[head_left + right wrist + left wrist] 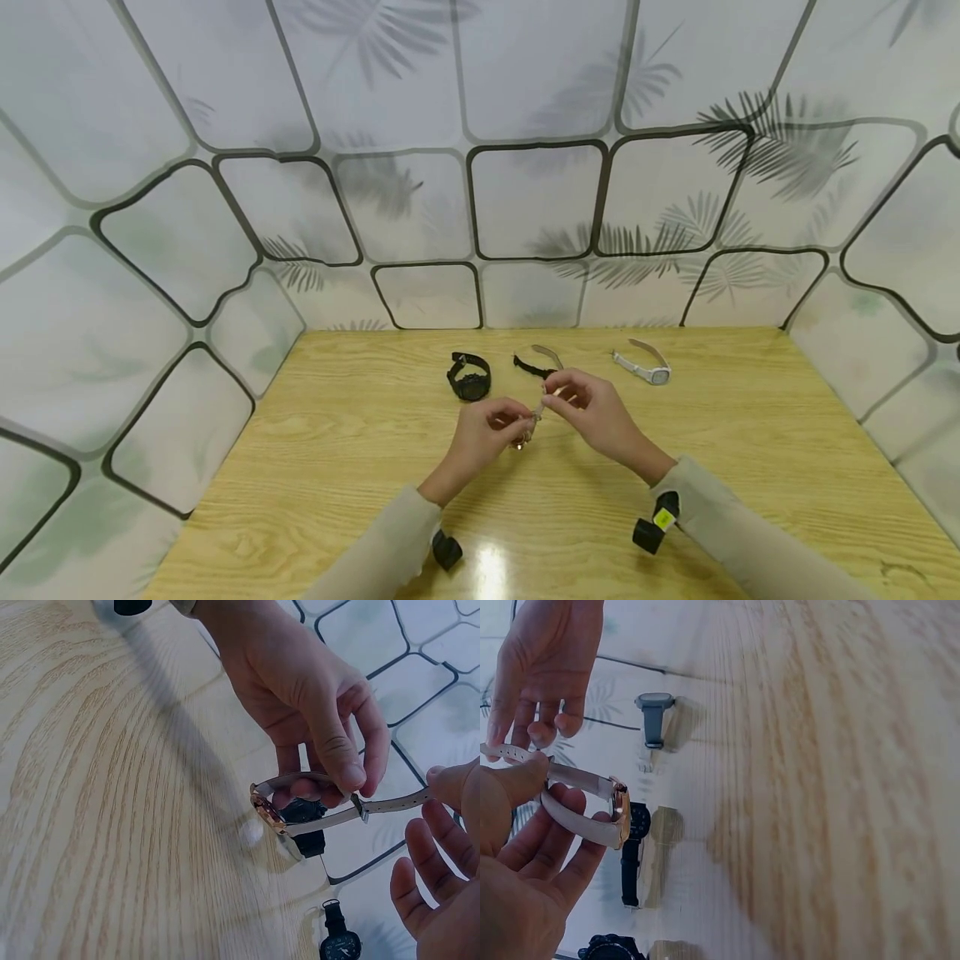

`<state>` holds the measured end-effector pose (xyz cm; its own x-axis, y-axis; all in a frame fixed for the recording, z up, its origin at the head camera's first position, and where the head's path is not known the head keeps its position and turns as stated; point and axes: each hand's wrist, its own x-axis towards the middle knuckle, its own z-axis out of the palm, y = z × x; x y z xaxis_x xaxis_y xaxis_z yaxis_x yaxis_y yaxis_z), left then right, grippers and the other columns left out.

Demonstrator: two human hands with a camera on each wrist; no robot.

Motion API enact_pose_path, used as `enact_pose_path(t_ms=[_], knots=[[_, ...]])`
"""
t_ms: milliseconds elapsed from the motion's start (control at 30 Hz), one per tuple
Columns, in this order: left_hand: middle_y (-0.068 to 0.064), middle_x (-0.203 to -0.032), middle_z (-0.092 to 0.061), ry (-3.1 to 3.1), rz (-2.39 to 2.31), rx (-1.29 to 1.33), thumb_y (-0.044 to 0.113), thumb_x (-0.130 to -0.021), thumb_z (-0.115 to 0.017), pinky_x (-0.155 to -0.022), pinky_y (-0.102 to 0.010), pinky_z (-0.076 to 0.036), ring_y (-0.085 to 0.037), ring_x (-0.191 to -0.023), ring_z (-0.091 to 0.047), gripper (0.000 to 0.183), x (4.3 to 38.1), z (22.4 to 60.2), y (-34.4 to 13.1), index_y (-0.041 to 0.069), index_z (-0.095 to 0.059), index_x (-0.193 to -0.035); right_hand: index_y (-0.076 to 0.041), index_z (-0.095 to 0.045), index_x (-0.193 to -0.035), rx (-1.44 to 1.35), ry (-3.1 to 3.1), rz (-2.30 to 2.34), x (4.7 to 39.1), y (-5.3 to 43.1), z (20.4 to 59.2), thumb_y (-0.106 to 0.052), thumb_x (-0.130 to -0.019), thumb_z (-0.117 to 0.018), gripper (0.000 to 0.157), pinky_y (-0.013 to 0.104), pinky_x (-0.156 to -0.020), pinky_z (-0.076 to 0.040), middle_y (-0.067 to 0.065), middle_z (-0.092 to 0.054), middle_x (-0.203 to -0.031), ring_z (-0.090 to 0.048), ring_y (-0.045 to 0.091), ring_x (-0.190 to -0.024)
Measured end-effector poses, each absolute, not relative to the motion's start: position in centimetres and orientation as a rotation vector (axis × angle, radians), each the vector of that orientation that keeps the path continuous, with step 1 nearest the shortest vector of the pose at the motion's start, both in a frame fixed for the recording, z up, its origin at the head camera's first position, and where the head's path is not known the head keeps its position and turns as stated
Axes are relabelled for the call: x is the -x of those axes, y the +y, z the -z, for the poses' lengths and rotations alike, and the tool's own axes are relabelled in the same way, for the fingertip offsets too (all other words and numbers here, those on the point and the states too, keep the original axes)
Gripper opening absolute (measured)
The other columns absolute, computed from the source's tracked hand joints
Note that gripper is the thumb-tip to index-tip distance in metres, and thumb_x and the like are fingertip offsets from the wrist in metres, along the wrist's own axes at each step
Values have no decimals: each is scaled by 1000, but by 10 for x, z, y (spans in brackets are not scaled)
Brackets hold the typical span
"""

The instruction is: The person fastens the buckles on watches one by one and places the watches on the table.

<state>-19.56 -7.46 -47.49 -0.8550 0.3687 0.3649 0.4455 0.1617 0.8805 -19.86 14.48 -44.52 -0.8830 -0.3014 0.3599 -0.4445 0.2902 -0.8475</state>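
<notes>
Left hand (487,429): you are pinching the pale strap (322,822) close to the buckle (361,808), with fingertips showing between the 2 strap halves; this grip is probably steadying the loop against twisting.
Right hand (596,412): you are pinching the holed strap end (405,802) past the buckle, likely because that free tip is giving your fingers something to hold straight.
Rose-gold watch (620,814): it is hanging above the wooden table (337,500), nearer your left hand, its case sitting across the loop from the buckle; being raised, it is seemingly leaving room for fingers around the strap.
Buckle fit: the strap is running through the buckle, but you cannot tell whether a pin is sitting in a hole.
Row behind: 3 more watches are lying beyond your hands, a chunky black watch (472,386) at left, a thin black watch (534,368) partly hidden by your right hand, and a white watch (645,372) at right; the gaps are presumably making each 1 easy to pick out.
</notes>
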Motion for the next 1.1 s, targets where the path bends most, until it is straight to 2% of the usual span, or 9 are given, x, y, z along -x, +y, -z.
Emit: enact_pose_path(t_ms=[200,300,433,533,900,1100], knots=[[-9,-89,-78,-2335,1726,869,9,-95,-75,-63,-27,-61,-21,-70,-75,9,196,475,-74,4,-79,-101,-6,-69,-111,-702,-2415,-1666,192,141,435,-2,-98,-69,13,29,-69,-56,16,-70,-106,-67,45,-89],[-9,-90,-78,-2334,1679,895,9,-95,-75,-64,-25,-61,-19,-70,-75,9,196,475,-74,3,-80,-101,-5,-69,-109,-702,-2421,-1680,185,139,424,-1,-98,-68,12,29,-68,-56,18,-70,-105,-67,43,-87],[-8,-88,-78,-2335,1631,922,7,-95,-75,-64,-26,-61,-18,-69,-74,8,197,476,-74,3,-80,-99,-5,-69,-108,-707,-2425,-1680,178,138,414,-2,-98,-68,10,29,-69,-56,19,-71,-104,-68,31,-85],[-7,-87,-78,-2330,1606,947,6,-95,-75,-64,-28,-61,-16,-69,-74,7,197,476,-74,3,-80,-99,-5,-69,-108,-707,-2420,-1681,177,139,413,-3,-99,-68,10,29,-69,-56,18,-71,-104,-68,27,-85],[-7,-90,-78,-2334,1540,978,5,-94,-75,-65,-26,-61,-14,-72,-75,8,197,476,-73,3,-80,-100,-5,-69,-109,-696,-2420,-1693,177,139,413,-4,-99,-69,10,30,-68,-56,12,-71,-104,-68,32,-86],[-8,-88,-78,-2312,1547,995,4,-95,-74,-64,-27,-61,-17,-70,-74,8,196,476,-73,3,-79,-101,-4,-68,-109,-692,-2421,-1704,177,139,413,-4,-99,-68,9,29,-69,-56,16,-70,-105,-67,36,-87]])
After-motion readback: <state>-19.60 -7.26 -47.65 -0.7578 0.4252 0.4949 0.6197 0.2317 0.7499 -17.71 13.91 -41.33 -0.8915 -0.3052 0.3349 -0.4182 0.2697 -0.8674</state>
